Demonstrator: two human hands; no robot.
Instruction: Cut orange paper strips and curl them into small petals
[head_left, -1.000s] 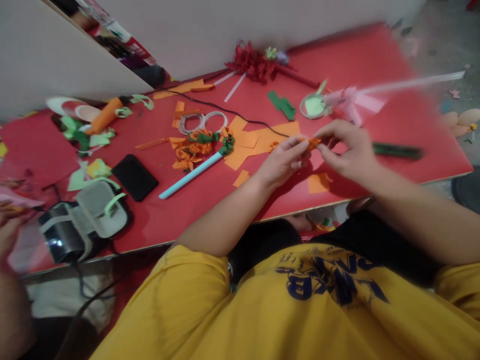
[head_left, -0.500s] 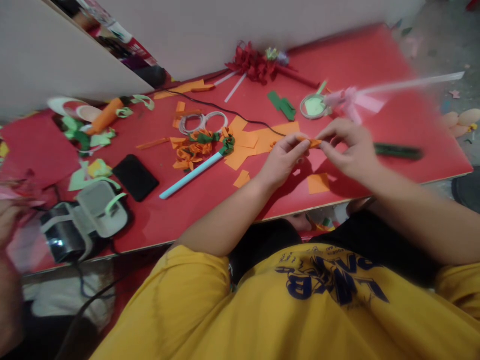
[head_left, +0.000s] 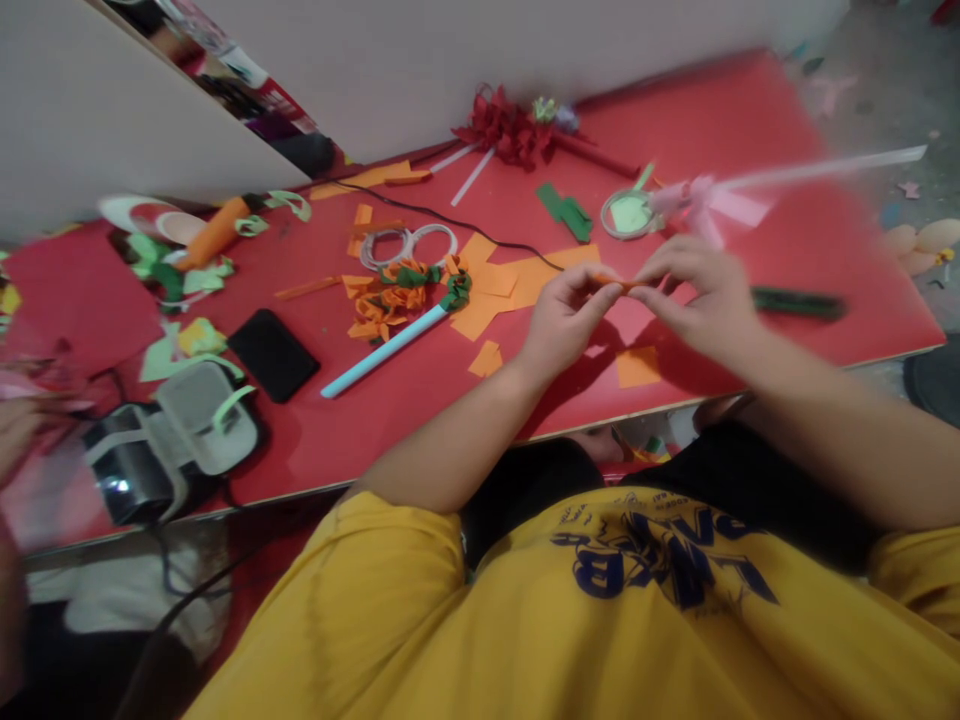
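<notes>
My left hand [head_left: 568, 312] and my right hand [head_left: 694, 293] pinch a small strip of orange paper [head_left: 624, 284] from either side, thumbs and fingertips almost meeting. The strip looks narrow, rolled or folded; fingers hide most of it. Below the hands an orange paper square [head_left: 637, 367] lies on the red table [head_left: 840, 240]. Left of my left hand are overlapping orange paper pieces [head_left: 487, 290]. Beyond them rests a light blue stick [head_left: 384, 352] with a green paper top, beside a cluster of orange paper flowers [head_left: 386, 298].
Rings of wire or tape [head_left: 386, 248], a black phone [head_left: 274, 355] and an open grey case [head_left: 206, 415] lie on the left. Dark red paper flowers [head_left: 502, 125] are by the wall, a pink ribbon piece [head_left: 705, 205] behind my right hand. Another person's hand [head_left: 19, 435] shows far left.
Both hands stay close together, and the orange strip between them now looks narrower and more covered by the fingers. At the far left, the other person's hand has shifted slightly.
</notes>
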